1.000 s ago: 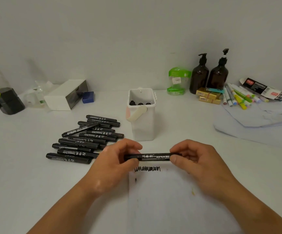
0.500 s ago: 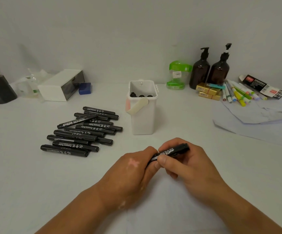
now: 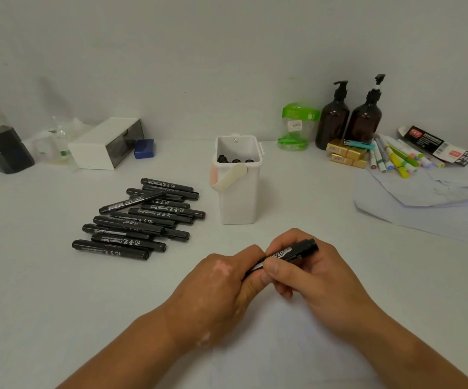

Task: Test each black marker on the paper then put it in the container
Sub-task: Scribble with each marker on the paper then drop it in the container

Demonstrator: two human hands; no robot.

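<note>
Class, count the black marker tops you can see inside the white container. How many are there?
3 marker tops, side by side inside the white container: one at the left, one in the middle, one at the right. Its front rim and handle may hide others.

From the right hand [image 3: 315, 277], bare table [image 3: 297, 211] leads to the container [image 3: 238, 197] at eleven o'clock, its top open. The marker pile [image 3: 140, 217] blocks ten o'clock; loose sheets [image 3: 423, 203] lie at two o'clock, well apart.
</note>
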